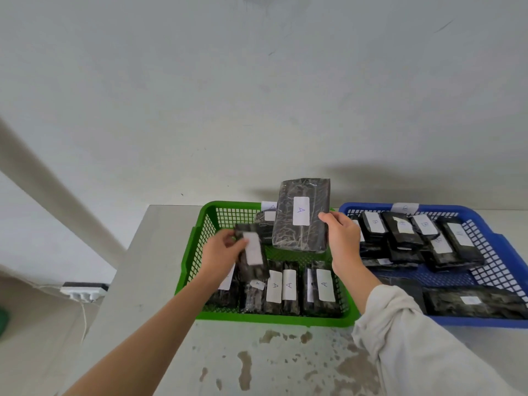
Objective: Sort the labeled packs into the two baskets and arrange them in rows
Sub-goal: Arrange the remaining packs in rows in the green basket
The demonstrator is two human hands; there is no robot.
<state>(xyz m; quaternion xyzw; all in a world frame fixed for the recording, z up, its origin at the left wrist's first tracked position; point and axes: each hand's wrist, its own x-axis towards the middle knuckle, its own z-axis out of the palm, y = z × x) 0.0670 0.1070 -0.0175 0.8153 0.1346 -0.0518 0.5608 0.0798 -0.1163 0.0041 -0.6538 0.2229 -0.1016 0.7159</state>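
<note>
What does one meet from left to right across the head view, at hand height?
Power strip → left hand → small pack → large A pack → right hand → B packs in blue basket.

One wide-angle view, worn on the head, looks forward and down at the bench (171,281) from close above; the wall (257,95) fills the upper half; the green basket (274,320) sits lower centre, the blue basket (485,321) lower right; the left hand (221,252) and right hand (341,241) lie near the lens, lower centre.
</note>
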